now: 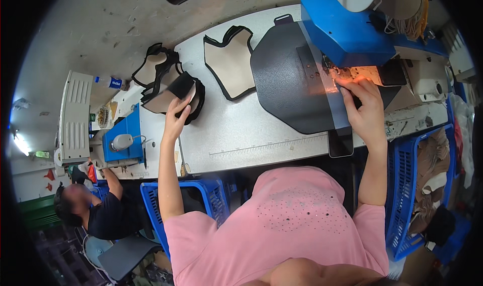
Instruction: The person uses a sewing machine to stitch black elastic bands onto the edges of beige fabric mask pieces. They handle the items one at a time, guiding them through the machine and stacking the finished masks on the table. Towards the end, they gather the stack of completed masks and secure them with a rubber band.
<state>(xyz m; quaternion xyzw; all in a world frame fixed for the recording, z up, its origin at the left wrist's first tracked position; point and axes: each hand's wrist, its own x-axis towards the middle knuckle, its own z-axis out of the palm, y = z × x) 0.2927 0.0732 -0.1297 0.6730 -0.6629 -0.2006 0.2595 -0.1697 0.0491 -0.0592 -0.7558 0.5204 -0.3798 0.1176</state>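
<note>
My left hand [176, 114] grips a beige fabric piece with black edging [160, 102] over a pile of similar pieces on the left of the table. A black flap stands up at its fingertips. My right hand [366, 103] is at the lit needle area of a blue sewing machine [347, 31], its thumb and forefinger pinched together. Whatever those fingers hold is too small or hidden to make out. Below that hand lies a dark grey board [287, 79] with cut corners, spread over the machine bed.
A flat stack of beige pieces with black edges [229, 62] lies between the pile and the board. Blue baskets stand at the table's front [214, 193] and right [405, 195], the right one holding brown fabric. A co-worker [108, 205] sits far left beside another blue machine [121, 142].
</note>
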